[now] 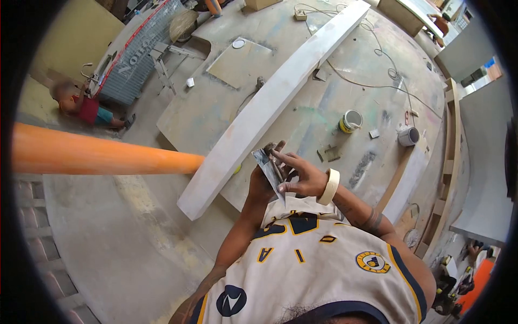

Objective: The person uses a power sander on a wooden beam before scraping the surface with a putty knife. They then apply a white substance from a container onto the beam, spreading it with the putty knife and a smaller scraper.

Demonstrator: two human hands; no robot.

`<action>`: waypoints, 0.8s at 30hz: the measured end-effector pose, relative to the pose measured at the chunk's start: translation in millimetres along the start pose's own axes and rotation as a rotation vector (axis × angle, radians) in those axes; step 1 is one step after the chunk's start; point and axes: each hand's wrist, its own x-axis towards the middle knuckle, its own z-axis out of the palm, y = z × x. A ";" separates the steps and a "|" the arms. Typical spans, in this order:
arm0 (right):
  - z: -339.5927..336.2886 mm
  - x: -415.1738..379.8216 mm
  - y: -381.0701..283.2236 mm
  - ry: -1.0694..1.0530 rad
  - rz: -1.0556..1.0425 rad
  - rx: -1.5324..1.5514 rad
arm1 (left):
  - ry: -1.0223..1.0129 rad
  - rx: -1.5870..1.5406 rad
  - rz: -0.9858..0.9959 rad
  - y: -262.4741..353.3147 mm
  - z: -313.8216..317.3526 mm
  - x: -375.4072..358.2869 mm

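Both my hands are together in front of my chest. My left hand (261,182) is closed round a flat grey plate or scraper (268,168), whose far corner sticks out beyond the fingers. My right hand (302,175) lies against the same plate from the right, its fingertips on the far part and its thumb near the close end. A roll of cream tape (329,187) sits round my right wrist. Just beyond my hands, a long whitish beam (259,113) lies diagonally across the work surface.
An orange pole (108,152) reaches in from the left. An open can (350,121) and a grey bucket (408,136) stand right of the beam, near a cable (361,85). Another person (89,109) is at the far left, by a wrapped panel (132,65).
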 end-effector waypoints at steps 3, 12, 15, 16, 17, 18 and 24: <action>18.4 13.7 6.6 0.070 -0.090 -0.064 | -0.063 0.037 0.027 13.1 -6.4 -2.8; 64.5 49.5 4.2 0.006 0.022 0.211 | -0.123 0.128 0.091 55.9 -40.1 -24.0; 75.9 56.8 10.8 0.061 -0.081 0.106 | -0.108 -0.047 0.048 66.2 -32.2 -32.6; 78.2 58.2 9.6 0.100 -0.124 0.035 | -0.055 -0.044 0.041 67.8 -30.1 -33.8; 80.4 60.8 13.5 0.109 -0.195 -0.064 | -0.019 -0.052 0.021 68.9 -29.7 -34.8; 80.0 60.3 15.4 0.097 -0.192 -0.090 | -0.074 -0.110 0.005 69.9 -29.8 -35.0; 72.7 56.7 25.6 0.080 -0.080 -0.109 | -0.198 -0.156 -0.122 73.2 -34.3 -30.1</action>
